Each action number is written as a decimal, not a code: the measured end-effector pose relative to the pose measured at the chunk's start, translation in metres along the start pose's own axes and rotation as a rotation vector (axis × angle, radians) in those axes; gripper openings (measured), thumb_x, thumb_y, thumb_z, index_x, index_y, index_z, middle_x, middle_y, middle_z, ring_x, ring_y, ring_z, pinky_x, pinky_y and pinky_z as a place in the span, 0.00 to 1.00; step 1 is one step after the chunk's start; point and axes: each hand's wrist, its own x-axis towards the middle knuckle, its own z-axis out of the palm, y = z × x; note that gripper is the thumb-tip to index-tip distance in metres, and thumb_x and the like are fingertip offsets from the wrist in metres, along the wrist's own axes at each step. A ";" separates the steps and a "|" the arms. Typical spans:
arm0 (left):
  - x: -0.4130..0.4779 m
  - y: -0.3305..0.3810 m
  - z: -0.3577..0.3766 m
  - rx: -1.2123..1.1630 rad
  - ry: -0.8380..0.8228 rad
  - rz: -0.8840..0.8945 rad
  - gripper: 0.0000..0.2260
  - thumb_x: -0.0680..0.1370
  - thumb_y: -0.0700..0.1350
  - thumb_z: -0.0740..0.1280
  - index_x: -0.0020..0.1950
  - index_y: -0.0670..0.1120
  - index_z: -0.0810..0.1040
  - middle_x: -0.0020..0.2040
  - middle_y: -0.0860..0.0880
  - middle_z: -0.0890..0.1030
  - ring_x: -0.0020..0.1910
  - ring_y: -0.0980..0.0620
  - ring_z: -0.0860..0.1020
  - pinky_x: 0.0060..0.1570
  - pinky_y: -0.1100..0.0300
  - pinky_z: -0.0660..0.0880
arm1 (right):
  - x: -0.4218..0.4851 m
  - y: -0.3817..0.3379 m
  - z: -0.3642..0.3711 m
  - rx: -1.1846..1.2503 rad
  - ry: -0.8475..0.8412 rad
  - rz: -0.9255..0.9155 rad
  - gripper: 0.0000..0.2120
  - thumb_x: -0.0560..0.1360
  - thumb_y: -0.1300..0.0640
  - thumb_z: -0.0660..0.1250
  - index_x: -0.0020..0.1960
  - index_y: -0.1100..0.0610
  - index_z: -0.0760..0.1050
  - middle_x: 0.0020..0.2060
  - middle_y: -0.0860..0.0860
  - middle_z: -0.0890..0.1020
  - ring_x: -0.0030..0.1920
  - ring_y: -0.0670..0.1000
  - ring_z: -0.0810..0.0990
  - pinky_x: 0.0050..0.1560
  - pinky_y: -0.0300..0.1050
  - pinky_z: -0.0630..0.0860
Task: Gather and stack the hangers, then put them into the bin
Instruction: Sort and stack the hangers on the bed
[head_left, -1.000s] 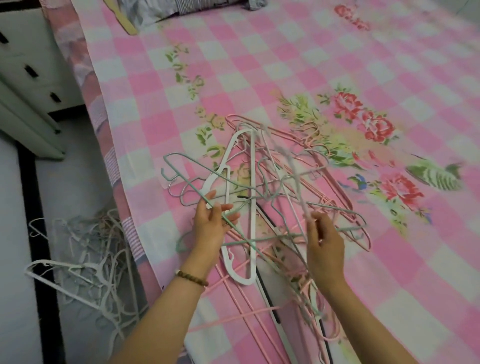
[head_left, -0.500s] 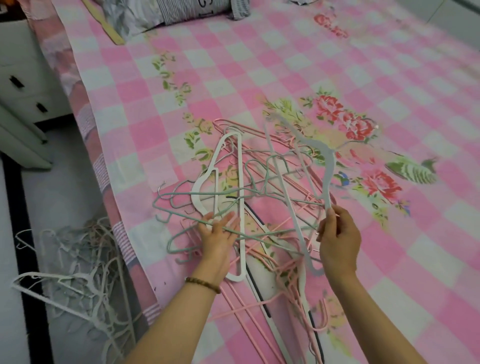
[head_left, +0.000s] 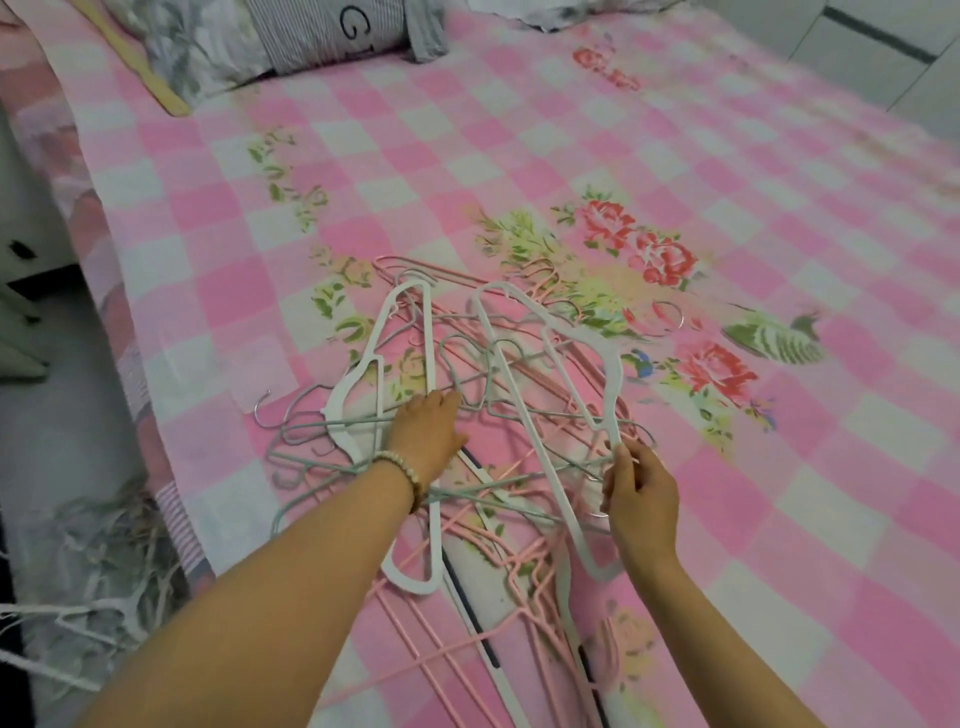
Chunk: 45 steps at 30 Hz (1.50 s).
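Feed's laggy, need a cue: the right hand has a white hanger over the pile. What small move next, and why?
Probably turn that white hanger over leftward, like a page, onto the other white hanger. The right hand pinches its neck at the right; the other's neck points left, their long bars lie nearly parallel, and the left hand rests on the pile.

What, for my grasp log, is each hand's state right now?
Left hand: open, fingers resting on the tangled mint-green wire hangers.
Right hand: closed, pinching the wide white plastic hanger.
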 end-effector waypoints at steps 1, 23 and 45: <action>0.005 0.001 -0.004 0.027 0.027 0.016 0.23 0.78 0.48 0.62 0.71 0.45 0.61 0.64 0.43 0.73 0.61 0.41 0.72 0.57 0.51 0.69 | 0.003 0.003 0.000 0.015 0.001 0.023 0.12 0.81 0.57 0.57 0.46 0.61 0.75 0.27 0.53 0.73 0.27 0.53 0.69 0.30 0.49 0.69; -0.052 0.007 -0.069 -0.931 -0.154 -0.062 0.07 0.81 0.46 0.60 0.49 0.44 0.74 0.31 0.55 0.68 0.28 0.55 0.64 0.25 0.69 0.63 | -0.032 -0.070 0.000 0.177 0.087 -0.197 0.08 0.81 0.57 0.57 0.56 0.51 0.73 0.29 0.48 0.71 0.28 0.44 0.68 0.30 0.36 0.66; -0.100 0.026 -0.050 -1.578 -0.372 -0.157 0.20 0.78 0.58 0.58 0.52 0.44 0.79 0.48 0.42 0.83 0.48 0.45 0.83 0.46 0.57 0.80 | -0.154 -0.065 0.060 0.321 -0.224 0.041 0.20 0.81 0.58 0.56 0.68 0.40 0.62 0.34 0.49 0.74 0.38 0.44 0.76 0.37 0.27 0.62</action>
